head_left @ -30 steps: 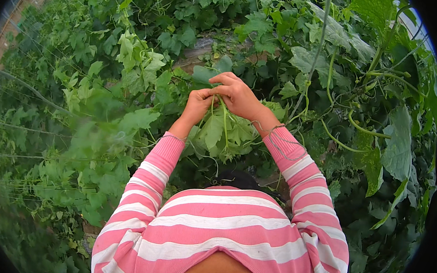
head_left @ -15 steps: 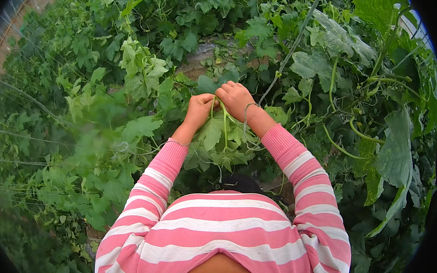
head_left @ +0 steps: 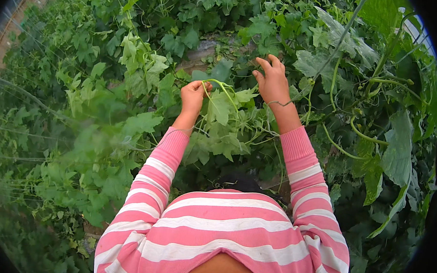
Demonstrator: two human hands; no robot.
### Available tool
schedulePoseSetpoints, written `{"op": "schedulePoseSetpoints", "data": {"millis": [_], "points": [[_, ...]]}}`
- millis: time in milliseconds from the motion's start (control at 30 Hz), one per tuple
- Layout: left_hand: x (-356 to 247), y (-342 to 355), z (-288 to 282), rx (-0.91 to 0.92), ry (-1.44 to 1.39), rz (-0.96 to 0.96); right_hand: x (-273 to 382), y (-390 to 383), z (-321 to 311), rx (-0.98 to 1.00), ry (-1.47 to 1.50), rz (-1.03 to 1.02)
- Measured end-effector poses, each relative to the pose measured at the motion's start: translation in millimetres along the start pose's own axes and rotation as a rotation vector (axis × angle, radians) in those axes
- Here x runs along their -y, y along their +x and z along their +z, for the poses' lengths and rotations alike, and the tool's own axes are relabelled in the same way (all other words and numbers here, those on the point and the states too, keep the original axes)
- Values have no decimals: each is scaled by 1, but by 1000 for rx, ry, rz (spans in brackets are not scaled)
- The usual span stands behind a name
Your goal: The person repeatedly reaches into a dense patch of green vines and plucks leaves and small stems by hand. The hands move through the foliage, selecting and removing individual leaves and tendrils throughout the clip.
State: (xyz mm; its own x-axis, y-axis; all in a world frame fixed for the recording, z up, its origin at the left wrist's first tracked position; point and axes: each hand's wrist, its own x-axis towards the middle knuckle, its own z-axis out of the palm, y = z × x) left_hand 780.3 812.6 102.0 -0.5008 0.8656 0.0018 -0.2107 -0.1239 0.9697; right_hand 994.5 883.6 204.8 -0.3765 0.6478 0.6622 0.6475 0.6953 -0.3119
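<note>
A leafy green vine [head_left: 222,106] hangs in front of me, its bright stem bent over at the top. Closed fingers of my left hand [head_left: 193,96] pinch that stem near the bend, and the leaves droop below and to the right. My right hand [head_left: 271,81] is apart from the stem, up and to the right, with its fingers spread and nothing visible in them. Across the right wrist runs a thin cord [head_left: 281,103], which appears to join the grey string [head_left: 338,43] slanting up to the right.
Dense climbing foliage [head_left: 56,108] surrounds me. Large leaves [head_left: 399,151] and thick curved stems [head_left: 364,139] stand at the right. Several wires [head_left: 24,95] stretch across the left side. A patch of bare ground [head_left: 204,53] shows beyond my hands.
My right hand has let go of the vine stem and moved right, its fingers opening. The left hand keeps its pinch and has shifted slightly left. The grey string has swung right.
</note>
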Motion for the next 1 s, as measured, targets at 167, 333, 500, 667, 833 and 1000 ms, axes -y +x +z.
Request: {"op": "schedulePoseSetpoints", "data": {"millis": [167,333,500,667,833,1000], "points": [[20,5,9,-134,25,-14,82,-62,13,692,1388,663],[23,-15,22,-46,-3,32,59,-64,63,106,1581,1100],[0,-22,21,315,16,80,34,-48,91,54,1327,910],[-10,-8,20,236,141,-63,36,-36,107,-24,1242,748],[-2,5,21,132,39,-74,39,-21,118,-70,1246,603],[2,9,25,85,-29,-86,39,-14,115,18,1005,516]]}}
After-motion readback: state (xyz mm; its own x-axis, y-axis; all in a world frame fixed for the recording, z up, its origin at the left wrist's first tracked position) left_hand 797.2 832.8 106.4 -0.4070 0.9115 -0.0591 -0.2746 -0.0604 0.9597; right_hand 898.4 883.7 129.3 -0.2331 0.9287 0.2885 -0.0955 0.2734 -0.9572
